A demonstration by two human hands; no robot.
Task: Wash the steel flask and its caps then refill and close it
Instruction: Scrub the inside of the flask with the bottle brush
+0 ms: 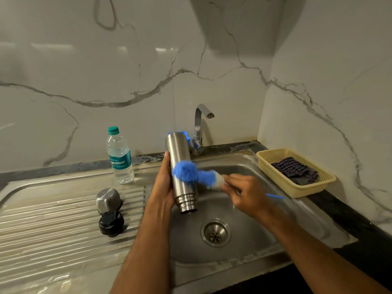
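Observation:
My left hand (164, 183) grips the steel flask (179, 151) upside down over the sink basin (244, 247), its open threaded mouth pointing down. My right hand (244, 194) holds a blue and white bottle brush (191, 172) by its handle, and the bristle head lies against the flask's outer side. The brush and right hand are blurred. On the ribbed drainboard (53, 225) to the left stand the steel outer cap (108, 199) and, just in front of it, the black inner cap (111, 222). No water runs from the tap (200, 124).
A clear plastic water bottle (119, 155) with a teal cap stands at the drainboard's back. A beige plastic basket (318, 187) holding a dark checked cloth (294, 169) sits on the counter right of the sink. A blue object (186, 135) shows behind the flask. Marble walls enclose the corner.

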